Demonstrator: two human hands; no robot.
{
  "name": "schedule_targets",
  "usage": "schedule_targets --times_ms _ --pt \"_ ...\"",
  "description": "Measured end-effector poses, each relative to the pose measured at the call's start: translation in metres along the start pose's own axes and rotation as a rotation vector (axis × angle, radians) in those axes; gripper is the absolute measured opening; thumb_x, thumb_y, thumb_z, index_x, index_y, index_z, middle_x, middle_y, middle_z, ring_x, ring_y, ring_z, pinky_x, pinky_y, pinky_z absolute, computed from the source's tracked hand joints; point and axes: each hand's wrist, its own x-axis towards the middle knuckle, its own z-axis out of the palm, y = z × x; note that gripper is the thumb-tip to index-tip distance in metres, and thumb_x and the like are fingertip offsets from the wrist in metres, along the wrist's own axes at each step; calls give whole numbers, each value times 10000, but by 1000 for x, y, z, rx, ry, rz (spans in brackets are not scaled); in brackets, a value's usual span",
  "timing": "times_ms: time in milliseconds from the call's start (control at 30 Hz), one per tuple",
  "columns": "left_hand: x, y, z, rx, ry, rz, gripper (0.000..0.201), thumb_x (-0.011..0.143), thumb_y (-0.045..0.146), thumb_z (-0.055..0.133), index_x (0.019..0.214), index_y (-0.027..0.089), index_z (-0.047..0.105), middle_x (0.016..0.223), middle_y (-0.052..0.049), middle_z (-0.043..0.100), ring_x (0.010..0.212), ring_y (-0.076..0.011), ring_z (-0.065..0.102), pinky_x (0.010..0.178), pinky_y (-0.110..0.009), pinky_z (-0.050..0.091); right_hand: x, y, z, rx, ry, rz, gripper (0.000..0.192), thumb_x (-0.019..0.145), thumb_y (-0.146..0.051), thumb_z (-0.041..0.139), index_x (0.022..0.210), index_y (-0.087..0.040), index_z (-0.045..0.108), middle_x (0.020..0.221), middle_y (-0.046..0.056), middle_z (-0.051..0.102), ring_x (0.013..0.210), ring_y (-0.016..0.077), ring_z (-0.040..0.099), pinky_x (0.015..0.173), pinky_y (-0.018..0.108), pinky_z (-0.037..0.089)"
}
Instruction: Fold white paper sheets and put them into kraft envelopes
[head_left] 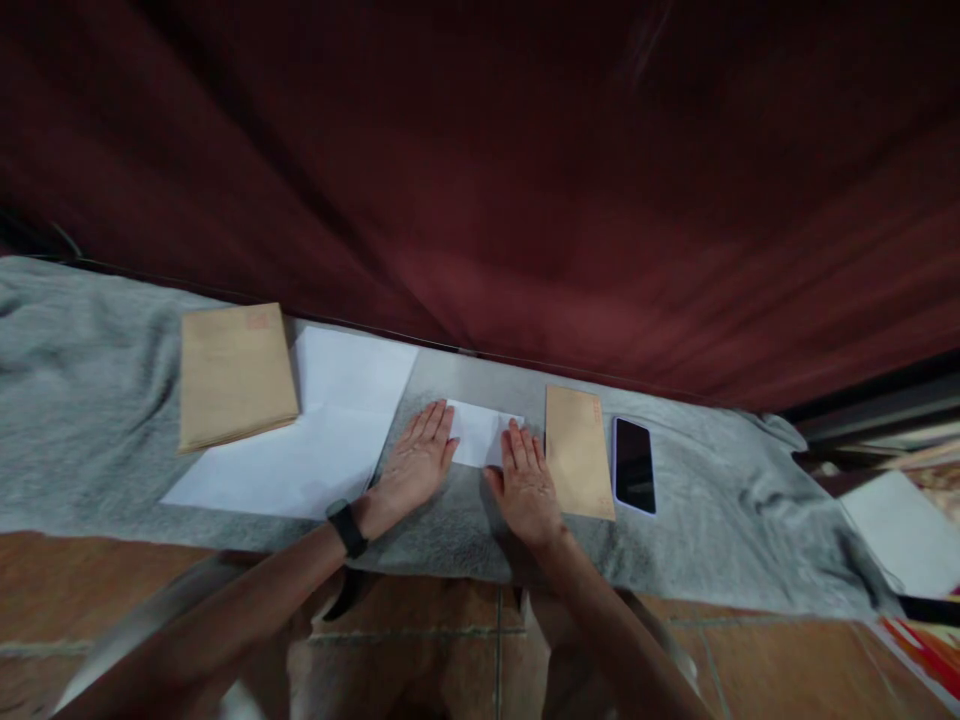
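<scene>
A small white sheet of paper, seemingly folded (475, 434), lies flat on the grey cloth between my hands. My left hand (421, 455) rests flat on its left end, fingers stretched out. On its right end presses my right hand (527, 485), palm down with the fingers extended. Just right of that hand lies a brown envelope (577, 450) with red print along its edge. Left of my left hand, large white sheets (330, 430) are spread out. A stack of brown envelopes (236, 380) sits partly on top of them.
A phone (634, 466) with a pale purple case lies right of the single envelope. Grey cloth (720, 500) covers the narrow surface. A dark red curtain-like fabric (480, 180) rises behind it. Tiled floor (420, 640) shows below, and a white flat object (904, 530) is at far right.
</scene>
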Motion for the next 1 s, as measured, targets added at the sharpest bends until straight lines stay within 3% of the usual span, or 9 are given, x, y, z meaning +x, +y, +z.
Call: schedule_targets --times_ms 200,400,500,600,667,767,867,1000 --pt "19 -3 -13 -256 28 -123 514 969 274 470 1453 120 548 1399 -163 650 1306 -307 591 1126 -506 478 12 -15 -11 -46 -187 23 553 1039 -328 494 1486 -4 507 1573 279 445 1416 341 512 1183 491 397" --pt "29 -7 -15 -644 65 -308 444 919 295 561 1340 188 649 1236 -97 723 1170 -265 655 1073 -462 519 19 -19 -17 -75 -277 9 503 949 -60 485 1446 -66 565 1530 257 514 1346 309 586 1139 426 443" --pt "33 -12 -22 -895 180 -479 449 956 394 539 1337 180 640 1318 -116 689 1174 -257 659 1044 -437 534 26 -7 -25 173 -186 100 501 958 -57 426 1417 -154 604 1395 180 663 1156 279 702 998 387 536" --pt "37 -16 -33 -1102 280 -604 506 942 493 577 1343 188 618 1442 -128 616 1256 -262 624 1006 -403 557 33 7 -32 656 -1 297 397 1045 -246 379 1304 -193 675 1131 113 786 972 268 756 865 379 588" --pt "38 -14 -39 -1229 238 -633 550 913 530 627 1343 188 609 1425 -139 629 1252 -267 634 958 -388 579 36 10 -33 999 78 419 420 1057 -403 381 1241 -192 694 1042 98 800 939 270 763 833 398 607" --pt "36 0 -41 -1398 48 -646 620 896 544 654 1383 168 576 1291 -151 710 1152 -274 694 878 -384 600 36 -1 -27 1339 77 527 469 1024 -535 428 1211 -194 691 1014 102 802 923 269 767 805 415 618" --pt "32 15 -36 -1465 -117 -565 667 826 484 735 1393 170 578 1189 -118 757 1003 -271 737 805 -372 597 32 -18 -21 1497 32 597 457 957 -598 525 1108 -210 715 942 91 805 889 268 769 775 405 619" --pt "33 16 -30 -1412 -181 -443 656 747 389 755 1351 175 615 1074 -76 781 813 -237 728 724 -359 574 29 -21 -16 1625 4 674 417 855 -564 676 1059 -201 699 975 93 802 873 264 770 772 402 627"
